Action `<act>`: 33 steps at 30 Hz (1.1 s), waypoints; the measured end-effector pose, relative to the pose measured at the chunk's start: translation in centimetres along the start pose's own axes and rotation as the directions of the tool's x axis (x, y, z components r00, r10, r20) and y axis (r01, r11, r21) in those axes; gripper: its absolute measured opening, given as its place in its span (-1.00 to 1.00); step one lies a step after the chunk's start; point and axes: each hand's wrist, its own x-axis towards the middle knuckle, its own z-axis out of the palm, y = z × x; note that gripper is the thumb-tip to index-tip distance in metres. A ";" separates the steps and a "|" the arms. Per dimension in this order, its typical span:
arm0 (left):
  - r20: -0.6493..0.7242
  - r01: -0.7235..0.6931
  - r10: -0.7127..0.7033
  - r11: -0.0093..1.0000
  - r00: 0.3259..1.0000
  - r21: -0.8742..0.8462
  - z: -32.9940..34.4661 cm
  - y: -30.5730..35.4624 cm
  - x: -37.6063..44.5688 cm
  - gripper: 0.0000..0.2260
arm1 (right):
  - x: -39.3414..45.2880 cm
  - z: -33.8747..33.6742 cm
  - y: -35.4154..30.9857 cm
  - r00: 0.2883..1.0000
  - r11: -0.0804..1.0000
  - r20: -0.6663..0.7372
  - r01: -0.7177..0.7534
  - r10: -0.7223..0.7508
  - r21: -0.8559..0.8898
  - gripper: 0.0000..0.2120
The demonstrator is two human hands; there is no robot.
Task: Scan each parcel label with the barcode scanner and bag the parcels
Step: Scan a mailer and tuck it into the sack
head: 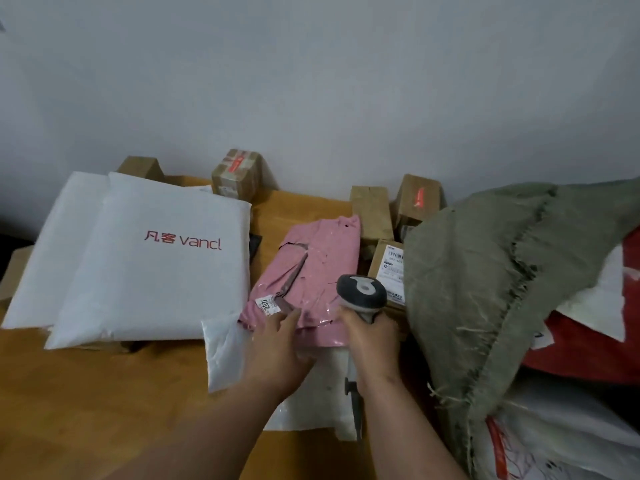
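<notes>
A pink plastic parcel (pixel 311 268) lies in the middle of the wooden table (pixel 86 393), with a small white label (pixel 266 303) at its near left corner. My left hand (pixel 280 348) grips the parcel's near edge beside that label. My right hand (pixel 372 344) holds the grey barcode scanner (pixel 362 292) by its handle, head raised over the parcel's right side. A green woven sack (pixel 485 289) stands open at the right with red and white parcels (pixel 588 344) inside.
Two large white mailers (pixel 145 265), one printed "vancl", lie at the left. A smaller white mailer (pixel 225 355) sits under my left forearm. Several brown cardboard boxes (pixel 237 174) stand along the wall, and a labelled box (pixel 389 271) sits beside the sack.
</notes>
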 end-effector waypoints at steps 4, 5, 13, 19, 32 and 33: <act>0.026 -0.084 0.082 0.990 0.996 0.110 1.4 -0.3 1.6 -0.19 | 1.3 1.0 0.9 0.998 0.999 0.018 -0.052 0.052 -0.002 -0.78; 0.041 -0.095 0.090 0.986 0.995 0.138 1.6 -0.5 2.1 -0.16 | 1.6 1.4 1.0 0.997 0.997 0.027 -0.074 0.074 0.013 -0.77; 0.082 -0.070 0.059 0.988 0.995 0.135 3.0 -2.8 4.2 -0.13 | 2.4 3.2 2.0 0.987 0.984 0.029 -0.159 0.158 0.074 -0.81; 0.045 0.006 -0.009 0.997 0.999 0.072 1.9 -3.5 4.9 -0.44 | 1.6 3.3 1.4 0.989 0.971 0.024 -0.151 0.149 0.185 -0.77; -0.020 0.095 -0.301 0.362 0.954 -0.927 -9.5 -1.0 6.6 -0.74 | -0.5 2.8 -5.2 0.994 0.948 -0.108 0.003 0.033 0.318 -0.81; 0.068 0.134 -0.326 0.184 0.943 -0.974 -10.2 -1.1 6.3 -0.73 | -0.9 3.0 -5.5 0.994 0.950 -0.109 0.014 0.022 0.313 -0.80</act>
